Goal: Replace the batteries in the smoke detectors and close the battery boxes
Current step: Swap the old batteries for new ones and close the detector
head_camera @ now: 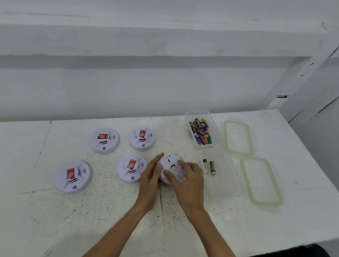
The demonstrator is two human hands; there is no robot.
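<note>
Hands cradle upturned smoke detector (171, 167): left hand (151, 177) fingers clasp edge, right hand (188, 180) fingers grip top.

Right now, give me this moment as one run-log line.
left hand: steadies flipped detector | right hand: fingers on its back | four detectors face up, untouched | two loose batteries in near clear box

Open worktop near us, crowded ground to the left and right of our hands

Below our left hand (151, 177) and right hand (189, 180) the worktop (85, 221) lies bare, so we can pass freely there. Just left of the left hand four smoke detectors (131, 167) block the way. Right of the right hand we meet two loose batteries (210, 166) in a clear box (224, 190), beyond them a battery box (201, 130), and two lids (262, 181).
</note>
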